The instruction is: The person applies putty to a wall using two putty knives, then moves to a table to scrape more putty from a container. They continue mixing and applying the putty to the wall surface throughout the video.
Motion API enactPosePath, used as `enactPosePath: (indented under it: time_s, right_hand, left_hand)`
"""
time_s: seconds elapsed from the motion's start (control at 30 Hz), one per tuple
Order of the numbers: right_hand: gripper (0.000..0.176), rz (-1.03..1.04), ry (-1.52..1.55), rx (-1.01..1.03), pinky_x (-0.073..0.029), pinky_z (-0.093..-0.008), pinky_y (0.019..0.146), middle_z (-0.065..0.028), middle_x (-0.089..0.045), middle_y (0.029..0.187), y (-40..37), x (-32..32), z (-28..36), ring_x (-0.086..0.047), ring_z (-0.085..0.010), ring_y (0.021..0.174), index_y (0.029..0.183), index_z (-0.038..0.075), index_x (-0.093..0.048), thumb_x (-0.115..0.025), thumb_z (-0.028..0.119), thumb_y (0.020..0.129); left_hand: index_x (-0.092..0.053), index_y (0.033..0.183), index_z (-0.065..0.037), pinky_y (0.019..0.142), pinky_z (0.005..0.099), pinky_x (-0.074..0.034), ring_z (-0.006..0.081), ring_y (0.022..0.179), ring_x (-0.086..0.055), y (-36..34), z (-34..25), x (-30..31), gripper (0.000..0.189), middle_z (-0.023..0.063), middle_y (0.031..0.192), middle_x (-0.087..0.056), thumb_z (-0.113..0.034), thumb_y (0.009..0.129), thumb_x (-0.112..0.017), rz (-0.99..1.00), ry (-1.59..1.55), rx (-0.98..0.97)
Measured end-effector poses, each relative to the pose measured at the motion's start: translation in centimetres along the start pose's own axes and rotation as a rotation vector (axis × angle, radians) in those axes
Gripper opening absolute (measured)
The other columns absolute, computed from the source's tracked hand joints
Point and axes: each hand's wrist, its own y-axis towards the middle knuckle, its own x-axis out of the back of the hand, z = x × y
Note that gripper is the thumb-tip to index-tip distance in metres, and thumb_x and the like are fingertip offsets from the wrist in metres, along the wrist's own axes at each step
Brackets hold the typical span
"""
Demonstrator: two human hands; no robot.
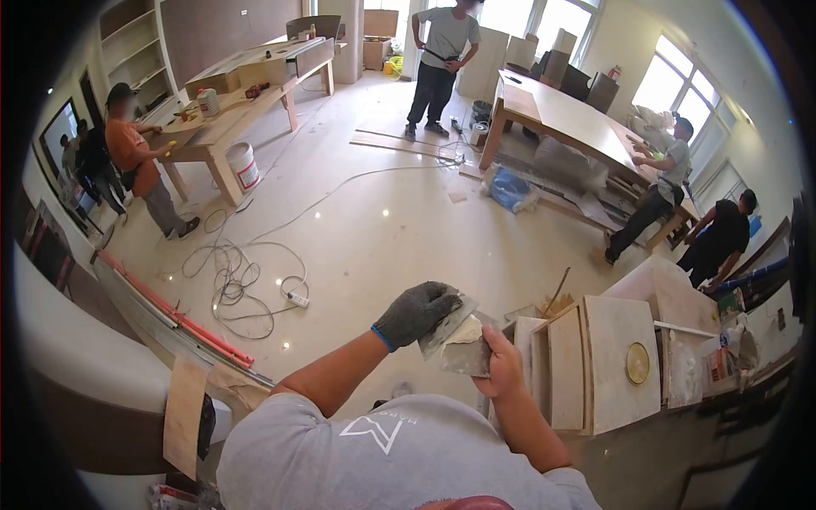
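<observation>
My left hand [416, 314], in a dark grey glove with a blue cuff, is closed on a flat, smeared putty scraper [435, 342]. Bare, my right hand [503, 364] grips a second putty scraper [467, 364], its thumb lying along the side. A lump of cream-coloured putty [465, 331] sits on the upper part of this second blade. Both blades meet in front of my chest, the left one tilted against the putty.
To my right stands a wooden cabinet [568, 367] with a round tin lid [637, 364] on top. A tangled cable [234, 280] lies on the floor, red pipes [183, 319] along the left. Several people work around two long tables [586, 115] [276, 89].
</observation>
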Motion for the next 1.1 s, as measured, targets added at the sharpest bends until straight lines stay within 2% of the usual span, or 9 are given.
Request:
enactPosePath:
  time_s: [0.4,0.53,0.63,0.73,0.83,0.87,0.97,1.03,1.1]
  right_hand:
    - [0.034,0.019,0.008,-0.083,-0.053,-0.0396,0.089,-0.0103,-0.064,0.114,7.6,-0.5,1.3,-0.064,-0.0240,0.102,0.121,0.002,-0.055,-0.042,0.028,0.102]
    - [0.035,0.056,-0.014,0.026,-0.053,-0.0399,0.088,-0.0095,-0.065,0.112,8.0,-3.1,4.1,-0.064,-0.0232,0.102,0.121,0.004,-0.056,-0.043,0.030,0.101]
    - [0.036,0.099,-0.023,0.006,-0.053,-0.0398,0.088,-0.0094,-0.066,0.111,9.3,-1.2,5.5,-0.064,-0.0229,0.102,0.121,0.004,-0.056,-0.042,0.030,0.101]
    - [0.036,0.052,0.007,-0.027,-0.053,-0.0400,0.088,-0.0093,-0.066,0.110,9.7,0.2,5.3,-0.064,-0.0228,0.101,0.122,0.004,-0.056,-0.042,0.031,0.102]
    - [0.036,0.031,0.012,-0.024,-0.052,-0.0407,0.090,-0.0090,-0.065,0.112,9.4,1.0,6.1,-0.064,-0.0234,0.102,0.122,0.004,-0.056,-0.041,0.030,0.102]
    - [0.036,0.018,0.017,-0.022,-0.051,-0.0410,0.091,-0.0088,-0.065,0.112,8.9,1.6,6.2,-0.064,-0.0237,0.102,0.122,0.004,-0.056,-0.041,0.030,0.102]
    - [0.036,-0.015,0.035,-0.012,-0.050,-0.0417,0.092,-0.0086,-0.064,0.114,8.0,4.0,6.8,-0.063,-0.0247,0.104,0.123,0.004,-0.055,-0.041,0.028,0.102]
    - [0.036,-0.032,0.056,0.009,-0.050,-0.0416,0.092,-0.0086,-0.064,0.114,7.3,5.4,7.4,-0.063,-0.0247,0.104,0.123,0.004,-0.055,-0.041,0.029,0.102]
    - [0.036,-0.055,0.071,0.010,-0.050,-0.0415,0.093,-0.0088,-0.064,0.115,6.3,6.8,8.0,-0.062,-0.0247,0.105,0.123,0.004,-0.055,-0.041,0.029,0.102]
  left_hand:
    - [-0.063,0.114,-0.001,0.082,0.0387,-0.051,0.0315,0.091,-0.066,2.7,4.2,6.5,0.055,0.0192,0.101,-0.067,-0.047,0.085,-0.063,-0.086,0.344,0.070]
    - [-0.059,0.116,-0.002,0.088,0.0465,-0.050,0.0387,0.103,-0.062,3.0,7.1,8.3,0.060,0.0194,0.109,-0.066,-0.050,0.082,-0.065,-0.003,0.775,0.066]
    - [-0.061,0.110,-0.005,0.084,0.0393,-0.052,0.0318,0.095,-0.065,4.1,3.1,10.7,0.033,0.0143,0.101,-0.068,-0.032,0.090,-0.063,-0.116,0.910,-0.490]
    - [-0.063,0.110,-0.005,0.084,0.0386,-0.053,0.0321,0.094,-0.065,3.7,-4.6,10.5,0.026,0.0129,0.103,-0.067,-0.024,0.092,-0.061,-0.343,0.634,-0.438]
    - [-0.062,0.111,-0.005,0.085,0.0386,-0.053,0.0316,0.095,-0.065,4.4,-6.5,10.4,0.028,0.0128,0.104,-0.067,-0.025,0.092,-0.060,-0.275,0.804,-0.400]
    - [-0.063,0.111,-0.007,0.086,0.0394,-0.053,0.0315,0.096,-0.065,4.9,-5.5,10.4,0.027,0.0132,0.105,-0.067,-0.026,0.093,-0.058,-0.297,0.964,-0.629]
    - [-0.064,0.109,-0.007,0.086,0.0388,-0.053,0.0300,0.095,-0.066,6.4,0.2,9.9,0.025,0.0129,0.107,-0.067,-0.024,0.093,-0.057,-0.216,1.190,-0.617]
    - [-0.062,0.112,-0.007,0.084,0.0403,-0.052,0.0309,0.095,-0.066,5.2,0.1,7.2,0.032,0.0151,0.105,-0.068,-0.032,0.091,-0.060,-0.167,0.742,-0.174]
    - [-0.062,0.113,-0.007,0.083,0.0418,-0.052,0.0335,0.096,-0.065,5.6,4.3,5.3,0.036,0.0161,0.103,-0.068,-0.036,0.091,-0.060,-0.166,0.629,0.006]
